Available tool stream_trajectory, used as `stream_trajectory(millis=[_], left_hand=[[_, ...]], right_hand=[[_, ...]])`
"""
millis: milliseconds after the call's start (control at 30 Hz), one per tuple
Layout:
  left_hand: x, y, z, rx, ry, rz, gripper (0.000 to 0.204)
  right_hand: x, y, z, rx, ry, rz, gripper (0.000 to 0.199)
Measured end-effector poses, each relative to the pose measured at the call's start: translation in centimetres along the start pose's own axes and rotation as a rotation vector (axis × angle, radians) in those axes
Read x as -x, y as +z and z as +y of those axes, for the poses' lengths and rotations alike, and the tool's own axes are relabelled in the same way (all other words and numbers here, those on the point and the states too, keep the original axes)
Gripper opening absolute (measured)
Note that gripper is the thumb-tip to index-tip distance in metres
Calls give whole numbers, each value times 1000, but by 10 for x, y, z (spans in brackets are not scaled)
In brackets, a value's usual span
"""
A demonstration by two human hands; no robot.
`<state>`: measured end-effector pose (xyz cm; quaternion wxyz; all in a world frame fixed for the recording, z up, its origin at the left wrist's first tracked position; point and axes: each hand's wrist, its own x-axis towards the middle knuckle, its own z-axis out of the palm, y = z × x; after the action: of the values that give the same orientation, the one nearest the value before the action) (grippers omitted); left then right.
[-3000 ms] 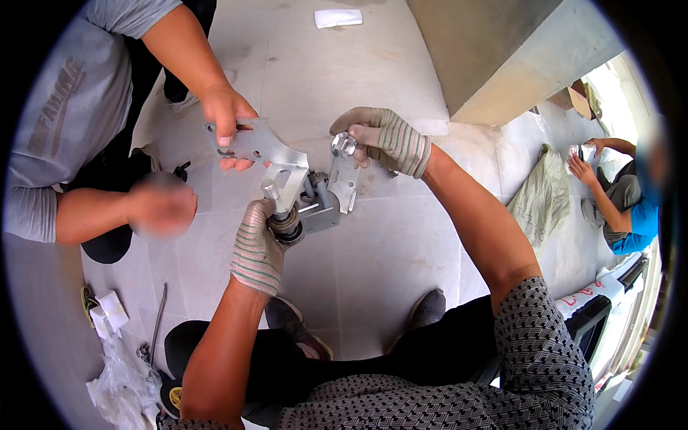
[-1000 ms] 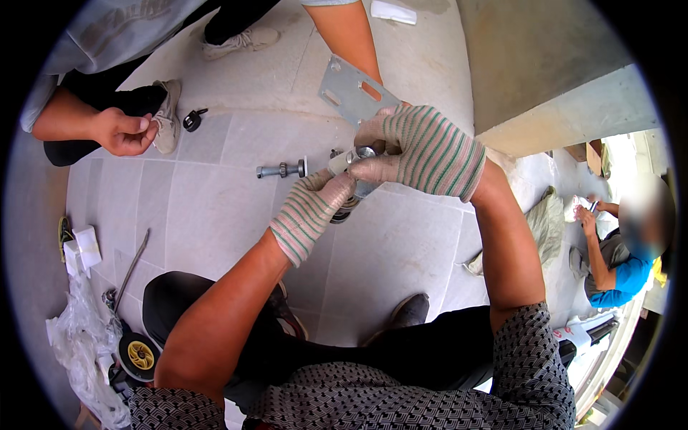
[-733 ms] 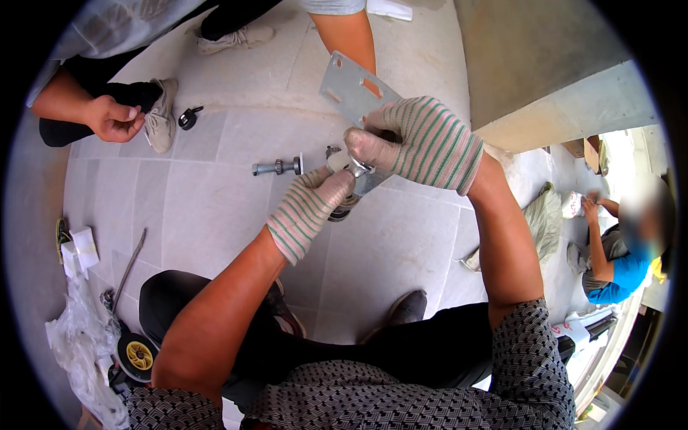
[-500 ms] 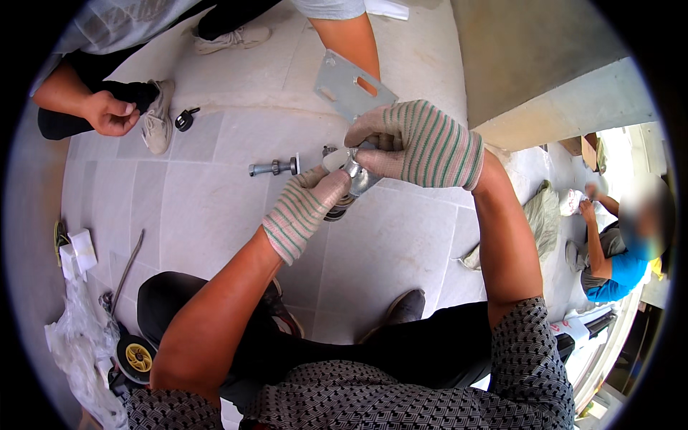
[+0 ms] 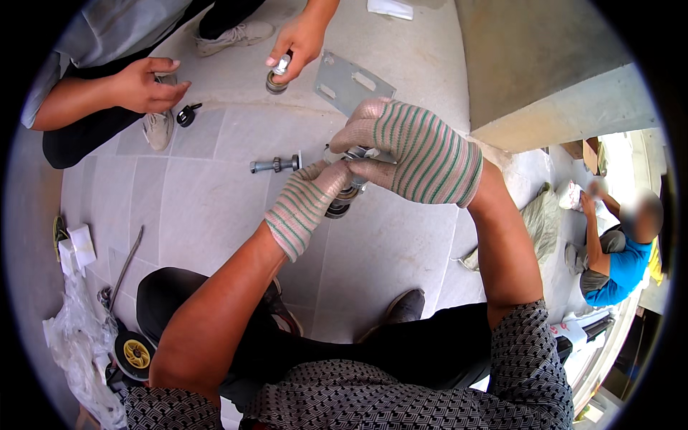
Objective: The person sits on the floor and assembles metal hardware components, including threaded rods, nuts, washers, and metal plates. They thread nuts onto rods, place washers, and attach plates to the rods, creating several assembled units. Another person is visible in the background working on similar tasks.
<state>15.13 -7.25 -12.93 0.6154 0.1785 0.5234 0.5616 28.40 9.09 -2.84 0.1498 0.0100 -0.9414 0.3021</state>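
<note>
Both my hands wear striped knit gloves and meet over a metal caster assembly (image 5: 344, 197), mostly hidden under them. My left hand (image 5: 304, 204) grips its lower round part from the left. My right hand (image 5: 412, 154) closes over its top from the right. A grey metal plate with slots (image 5: 351, 82) lies on the tiles just beyond my right hand. Across from me a person's hand (image 5: 297, 39) holds a small round metal part with a bolt (image 5: 276, 75); their other hand (image 5: 147, 82) hovers with nothing in it.
A long bolt (image 5: 276, 165) lies on the grey tiles left of my hands. A small black part (image 5: 188, 113) sits by the other person's shoe. A yellow-hubbed wheel (image 5: 132, 352), a rod (image 5: 125, 266) and plastic bags lie lower left. A concrete block (image 5: 534, 68) stands upper right; another person sits at right.
My hands stay closed on the caster, shifting slightly. The other person's hand has let go of the metal plate and now holds a small round part; their other hand has opened.
</note>
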Motion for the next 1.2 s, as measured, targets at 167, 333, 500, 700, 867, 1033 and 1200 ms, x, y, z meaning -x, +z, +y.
stream_trajectory(millis=[167, 333, 500, 700, 867, 1033, 1200], left_hand=[[6, 0, 7, -20, 4, 21, 30], [7, 0, 7, -44, 24, 26, 32], [6, 0, 9, -143, -21, 2, 33], [4, 0, 2, -105, -36, -19, 35], [4, -2, -3, -71, -6, -56, 35], [6, 5, 2, -40, 38, -84, 34], [9, 11, 1, 53, 52, -32, 32]], right_hand=[[1, -3, 1, -110, 53, -40, 21], [-2, -9, -2, -58, 43, -56, 31], [4, -13, 5, -144, 149, -106, 32], [6, -16, 2, -47, 200, -173, 34], [5, -11, 5, 70, 189, -138, 40], [-2, -16, -8, 109, 444, -175, 55], [-15, -13, -24, 263, 577, -212, 53]])
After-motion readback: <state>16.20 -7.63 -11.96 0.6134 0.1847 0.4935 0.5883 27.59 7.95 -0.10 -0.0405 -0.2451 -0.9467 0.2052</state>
